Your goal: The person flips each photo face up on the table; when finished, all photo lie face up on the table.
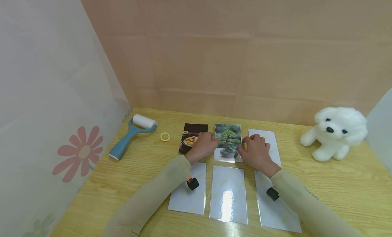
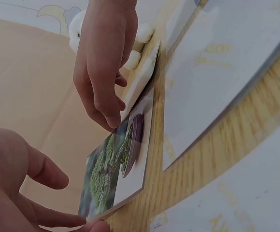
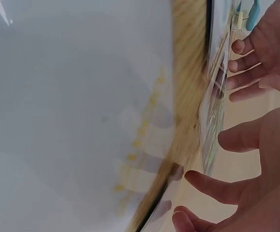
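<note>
A glossy card with a picture of a bonsai tree (image 1: 227,138) lies face up in the middle of the back row. My left hand (image 1: 202,146) is at its left edge, fingers loosely bent, and overlaps a card with a food picture (image 1: 196,128). On the other side my right hand (image 1: 256,153) has its fingertips close to the bonsai card's right edge, over part of a pale face-down card (image 1: 273,141). In the left wrist view, the bonsai card (image 2: 116,169) sits between both hands' fingers. The right wrist view shows the right hand (image 3: 251,179) with its fingers spread.
Three pale cards form the front row: a left one (image 1: 187,201), a middle one (image 1: 227,186) and a right one (image 1: 277,213), both outer ones partly under the forearms. A blue-handled lint roller (image 1: 128,138) and a yellow ring (image 1: 165,133) lie left. A white plush dog (image 1: 335,135) sits right.
</note>
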Demonstrator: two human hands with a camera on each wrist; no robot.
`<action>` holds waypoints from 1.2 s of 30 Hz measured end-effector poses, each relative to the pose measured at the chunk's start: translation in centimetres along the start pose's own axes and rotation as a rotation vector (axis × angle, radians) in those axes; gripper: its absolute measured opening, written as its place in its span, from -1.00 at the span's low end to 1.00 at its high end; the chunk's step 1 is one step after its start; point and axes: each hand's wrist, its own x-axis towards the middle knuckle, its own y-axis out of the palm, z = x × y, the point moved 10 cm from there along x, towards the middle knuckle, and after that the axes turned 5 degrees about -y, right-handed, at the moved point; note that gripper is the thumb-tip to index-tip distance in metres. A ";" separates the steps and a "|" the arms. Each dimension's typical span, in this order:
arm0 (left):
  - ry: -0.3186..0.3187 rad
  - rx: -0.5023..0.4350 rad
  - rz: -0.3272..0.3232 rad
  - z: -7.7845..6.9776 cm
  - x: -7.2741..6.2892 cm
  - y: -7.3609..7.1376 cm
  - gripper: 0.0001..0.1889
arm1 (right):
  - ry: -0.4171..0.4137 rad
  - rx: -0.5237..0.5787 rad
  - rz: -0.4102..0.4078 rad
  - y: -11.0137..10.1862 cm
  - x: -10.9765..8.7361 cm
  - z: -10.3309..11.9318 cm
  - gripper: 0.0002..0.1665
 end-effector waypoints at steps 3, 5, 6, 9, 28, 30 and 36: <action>-0.006 0.002 0.008 0.0 -0.1 0.1 -0.65 | 0.003 -0.004 0.001 0.1 0.0 0.0 -0.55; 0.003 0.013 0.010 -0.3 -0.2 0.1 -0.60 | 0.005 -0.006 0.003 0.1 0.0 0.0 -0.54; 0.007 0.025 0.009 -0.4 -0.2 0.0 -0.57 | 0.003 -0.008 0.004 0.2 0.0 0.1 -0.53; 0.019 0.069 -0.003 -0.8 -0.5 0.0 -0.53 | 0.003 -0.011 0.009 0.3 0.0 0.1 -0.50; 0.007 0.216 0.038 -0.9 -1.4 0.9 -0.35 | -0.014 -0.120 0.034 0.7 -0.2 0.1 -0.40; 0.016 0.234 0.039 -1.0 -1.6 1.0 -0.35 | -0.016 -0.122 0.036 0.7 -0.3 0.3 -0.40; 0.028 0.278 0.032 -1.3 -1.9 1.1 -0.36 | -0.021 -0.137 0.041 0.7 -0.5 0.5 -0.45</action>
